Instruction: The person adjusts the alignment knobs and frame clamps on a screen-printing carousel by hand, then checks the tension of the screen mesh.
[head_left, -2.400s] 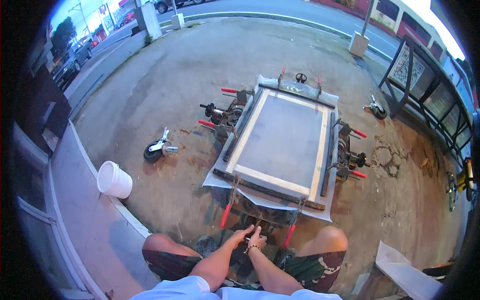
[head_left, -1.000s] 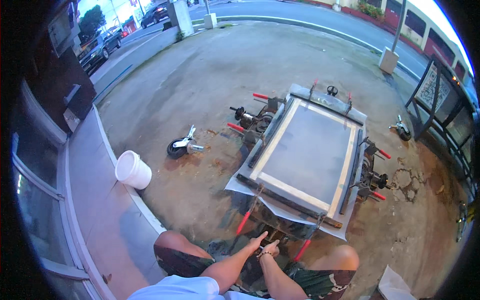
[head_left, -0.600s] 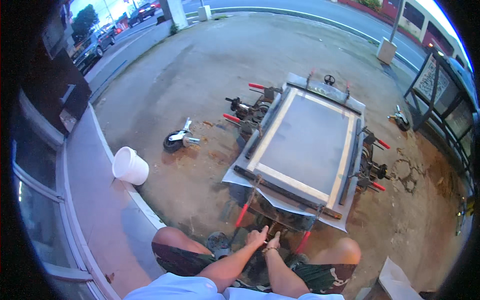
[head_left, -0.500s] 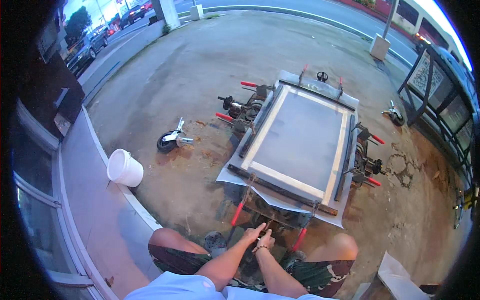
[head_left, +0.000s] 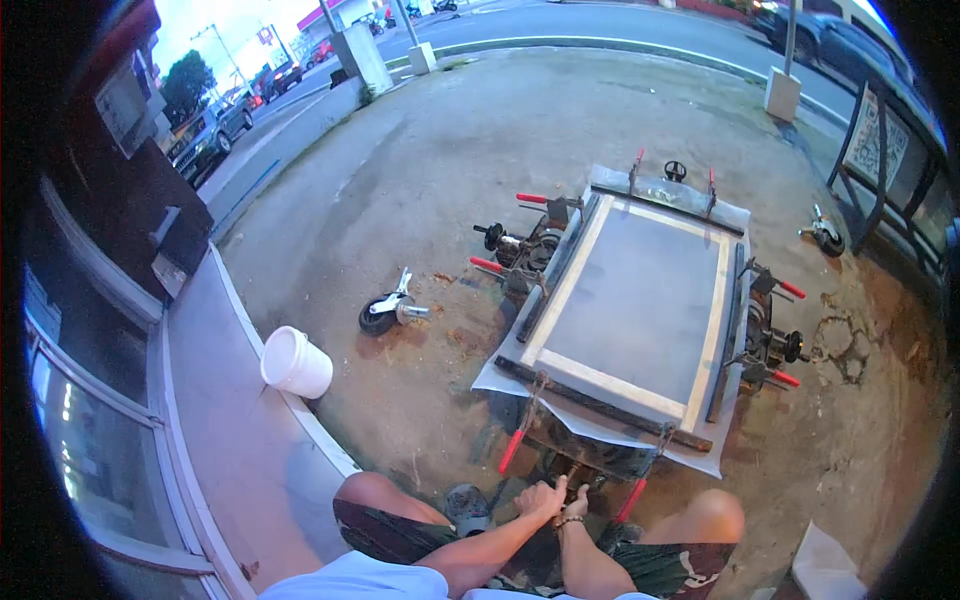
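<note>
A wooden screen frame (head_left: 716, 330) with pale mesh (head_left: 650, 310) lies inside dark bars, over a translucent sheet, on a metal rig ringed by red-handled clamps (head_left: 515, 450). At its near end, between two of those clamp handles, a metal threaded rod (head_left: 572, 472) points toward me. My left hand (head_left: 540, 500) and my right hand (head_left: 572, 508), which has a beaded bracelet at the wrist, are closed together at this rod, on a small handle that my fingers mostly hide. My bent knees are on either side of my hands.
A white bucket (head_left: 296, 362) stands by the ledge at left, near a caster wheel (head_left: 385, 315); another caster (head_left: 830, 240) lies at right. A black-framed signboard (head_left: 880, 150) stands far right. A loose sheet (head_left: 825, 565) is at lower right. Vehicles are on the road behind.
Both hands have shifted slightly back and forth at the rod, staying closed on it. The view has swung a little. A dark vehicle has appeared on the road at upper right.
</note>
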